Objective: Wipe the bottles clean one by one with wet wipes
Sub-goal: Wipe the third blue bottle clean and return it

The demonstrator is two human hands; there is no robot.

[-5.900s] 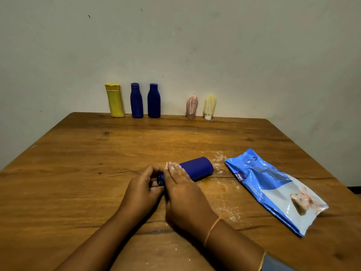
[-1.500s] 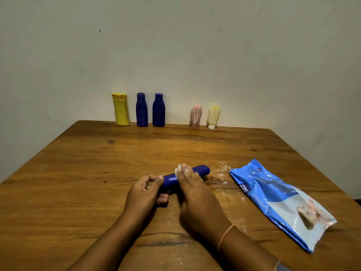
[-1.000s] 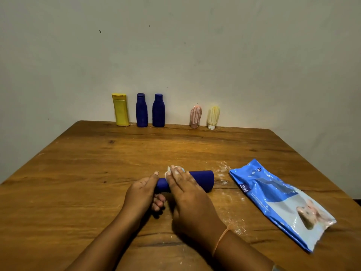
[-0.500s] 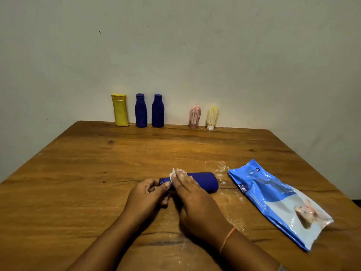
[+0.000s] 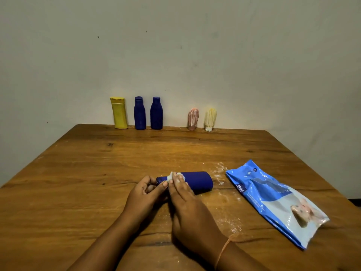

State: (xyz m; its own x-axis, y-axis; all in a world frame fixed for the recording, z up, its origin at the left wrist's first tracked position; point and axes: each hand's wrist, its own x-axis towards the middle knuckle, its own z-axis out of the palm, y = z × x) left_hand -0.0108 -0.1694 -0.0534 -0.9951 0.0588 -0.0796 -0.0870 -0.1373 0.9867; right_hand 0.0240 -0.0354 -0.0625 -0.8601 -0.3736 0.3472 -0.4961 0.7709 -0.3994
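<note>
Blue bottle (image 5: 197, 181), cap (image 5: 159, 180) leftward (axis sideways), left hand (image 5: 145, 194) pinching cap, flat right hand (image 5: 187, 208) pressing wipe (image 5: 170, 175)

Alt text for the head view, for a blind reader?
A right hand presses a white wet wipe onto a dark blue bottle lying on a wooden table; the left hand grips its cap end. A blue wipes pack lies to the right, and a row of bottles stands at the far edge.

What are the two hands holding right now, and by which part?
The left hand pinches the lying blue bottle at its cap end. The right hand presses a white wipe onto it near the neck, fingers straight.
</note>
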